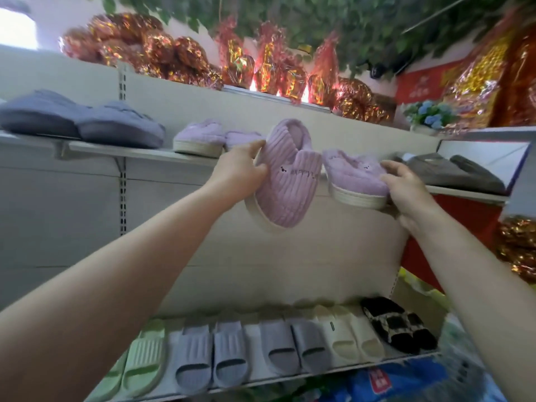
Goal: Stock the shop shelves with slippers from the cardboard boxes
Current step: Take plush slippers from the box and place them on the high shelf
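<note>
My left hand (242, 166) grips a lilac corduroy slipper (285, 181) by its side, toe pointing down, in front of the upper shelf (139, 152). My right hand (412, 192) holds a second lilac fluffy slipper (355, 177) by its toe and pale sole at the shelf's edge. Another lilac pair (203, 139) stands on the shelf to the left. No cardboard box is in view.
Blue-grey slippers (78, 120) sit at the shelf's left, dark grey ones (452, 172) at the right. The lower shelf (406, 358) holds green, grey, cream and black checked slides. Red and gold foil goods (185, 59) fill the top.
</note>
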Demonstrator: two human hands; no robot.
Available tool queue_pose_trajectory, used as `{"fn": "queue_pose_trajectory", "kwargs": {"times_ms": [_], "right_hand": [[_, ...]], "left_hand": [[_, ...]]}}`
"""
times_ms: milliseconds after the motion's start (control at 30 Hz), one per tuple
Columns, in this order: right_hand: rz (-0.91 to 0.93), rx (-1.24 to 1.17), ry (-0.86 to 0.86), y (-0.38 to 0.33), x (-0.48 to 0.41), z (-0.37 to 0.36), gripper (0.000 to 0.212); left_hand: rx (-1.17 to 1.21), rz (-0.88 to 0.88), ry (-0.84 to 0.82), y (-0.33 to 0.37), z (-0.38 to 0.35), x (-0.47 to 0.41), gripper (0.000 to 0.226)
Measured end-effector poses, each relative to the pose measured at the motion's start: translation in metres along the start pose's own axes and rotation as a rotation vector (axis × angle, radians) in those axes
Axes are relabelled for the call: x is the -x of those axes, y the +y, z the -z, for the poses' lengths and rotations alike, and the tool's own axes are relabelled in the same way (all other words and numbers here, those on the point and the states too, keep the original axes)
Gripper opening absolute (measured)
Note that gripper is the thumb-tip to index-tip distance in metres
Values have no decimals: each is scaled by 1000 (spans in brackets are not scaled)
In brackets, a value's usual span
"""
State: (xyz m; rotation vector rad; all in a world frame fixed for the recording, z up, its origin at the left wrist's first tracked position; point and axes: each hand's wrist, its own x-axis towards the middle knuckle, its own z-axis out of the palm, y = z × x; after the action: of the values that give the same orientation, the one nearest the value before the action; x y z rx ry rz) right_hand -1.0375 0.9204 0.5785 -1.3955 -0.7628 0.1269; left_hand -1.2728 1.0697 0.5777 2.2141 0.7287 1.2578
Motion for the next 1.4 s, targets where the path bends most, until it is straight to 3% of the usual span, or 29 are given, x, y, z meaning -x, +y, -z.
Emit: {"fn": "queue_pose_trajectory", "kwargs": {"times_ms": [133, 233, 267, 367, 400, 500, 600, 667, 733, 800, 867, 1400], "right_hand": [[-133, -86, -95, 2, -56, 25, 14], [-139, -219, -141, 3, -80, 39, 6], [-107, -235, -186, 4, -85, 43, 14], [26, -46, -311, 18, -101, 55, 93], [84, 45, -304, 24, -106, 57, 104], [193, 269, -225, 34, -116, 57, 93], [299, 528, -141, 42, -124, 49, 77], [373, 656, -79, 50, -131, 40, 72], [398, 647, -73, 57, -135, 30, 73], [438, 636, -88, 64, -138, 20, 67], [500, 654, -106, 66, -140, 11, 60], [543, 829, -207, 63, -160, -42, 51]], "left_hand": [[-46, 114, 0, 27, -45, -41, 54], [64, 232, -36, 37, -76, -67, 34], [115, 268, -35, 38, -85, -76, 28], [249, 340, 40, 36, -107, -102, 23], [305, 348, 70, 39, -113, -108, 16], [304, 315, 53, 54, -127, -115, 28], [-19, 204, 8, 59, -138, -103, 78], [-314, 62, -16, 55, -144, -87, 90], [-520, -93, 15, 48, -150, -78, 85], [-567, -310, 100, 40, -153, -80, 67], [-559, -411, 145, 33, -155, -89, 51], [-665, -313, 146, -6, -155, -128, 39]]}}
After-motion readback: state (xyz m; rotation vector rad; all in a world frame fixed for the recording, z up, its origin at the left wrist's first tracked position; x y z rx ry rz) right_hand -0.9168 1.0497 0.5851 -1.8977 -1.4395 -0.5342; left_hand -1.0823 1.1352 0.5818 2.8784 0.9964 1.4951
